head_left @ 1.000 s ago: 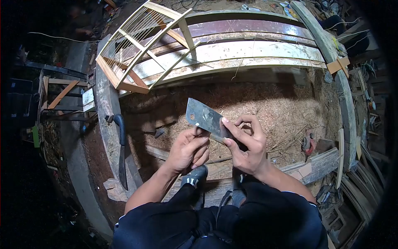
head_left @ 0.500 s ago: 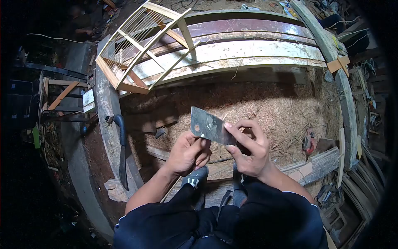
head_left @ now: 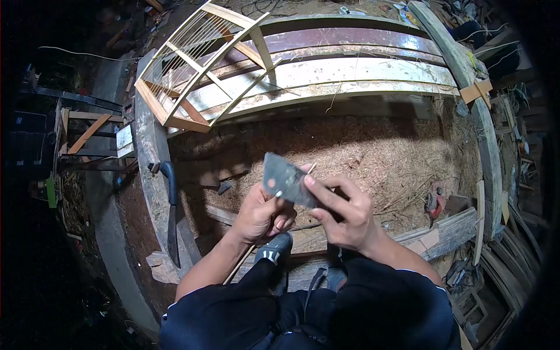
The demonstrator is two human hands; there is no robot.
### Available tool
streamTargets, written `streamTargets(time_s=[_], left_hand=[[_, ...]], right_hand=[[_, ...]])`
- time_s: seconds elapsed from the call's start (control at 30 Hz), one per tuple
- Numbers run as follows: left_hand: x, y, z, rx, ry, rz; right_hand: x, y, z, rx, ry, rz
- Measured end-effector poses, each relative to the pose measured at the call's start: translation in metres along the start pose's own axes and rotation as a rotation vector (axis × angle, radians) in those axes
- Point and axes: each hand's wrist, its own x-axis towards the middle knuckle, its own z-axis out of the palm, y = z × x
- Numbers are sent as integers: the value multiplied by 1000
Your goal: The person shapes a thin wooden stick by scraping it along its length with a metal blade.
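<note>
A dark flat metal plate (head_left: 284, 179) with a round hole near its left end is pinched by my right hand (head_left: 351, 214), thumb and index finger at its right end. Under the plate's left part, my left hand (head_left: 255, 217) is closed around a thin wooden stick (head_left: 240, 263). The stick slants from my lap up behind the plate, and a light tip shows just above the plate's upper edge. My left thumb lies close to the plate's lower edge; whether it presses on the plate I cannot tell.
A slatted wooden frame with thin rods (head_left: 201, 73) leans on a painted plank bench (head_left: 350, 73). A dark-handled machete (head_left: 171, 204) lies on the left beam (head_left: 153, 134). A red tool (head_left: 434, 203) rests at the right, near shavings on the ground (head_left: 373, 146).
The plate has shifted slightly left and tilted, with my right hand following it. More of the stick's tip now shows above the plate. My left hand has barely moved.
</note>
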Motion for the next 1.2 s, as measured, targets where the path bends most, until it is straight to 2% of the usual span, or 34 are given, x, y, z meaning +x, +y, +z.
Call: streamTargets(time_s=[0.07, 0.1, 0.2, 0.27, 0.3, 0.4, 0.47, 0.5, 0.83, 0.9, 1.03, 1.13, 1.2], left_hand=[[-1, -4, 5, -25, 74, 54], [-1, -1, 6, -26, 72, 51], [-1, 6, 8, 27, 74, -50], [-3, 2, 7, -64, 33, 30], [-3, 3, 7, -64, 33, 28], [0, 1, 5, 45, 99, -46], [-2, -8, -5, -79, -25, 80], [-1, -1, -7, 30, 25, -19], [-2, -4, -5, -5, -16, 58], [0, -1, -3, 0, 27, 26], [4, -1, 7, 91, 168, 2], [1, 3, 5, -38, 109, -57], [-4, 8, 14, 60, 91, -68]], right_hand=[[-1, 1, 0, 28, -31, 36], [2, 4, -1, 21, 26, 39], [3, 7, -1, 18, 85, -11], [-1, 6, 0, 12, -6, -32], [1, 11, 2, 12, 49, -18], [2, 8, -2, 13, 47, -26], [1, 5, -1, -2, -14, -23], [2, 7, 0, 13, 20, -1], [-2, 8, 2, 51, 22, -3], [-3, 8, 2, -7, 24, 64], [-1, 5, 4, 6, 64, 59], [-1, 9, 1, -62, 55, 98], [5, 22, -7, -112, 211, 269]])
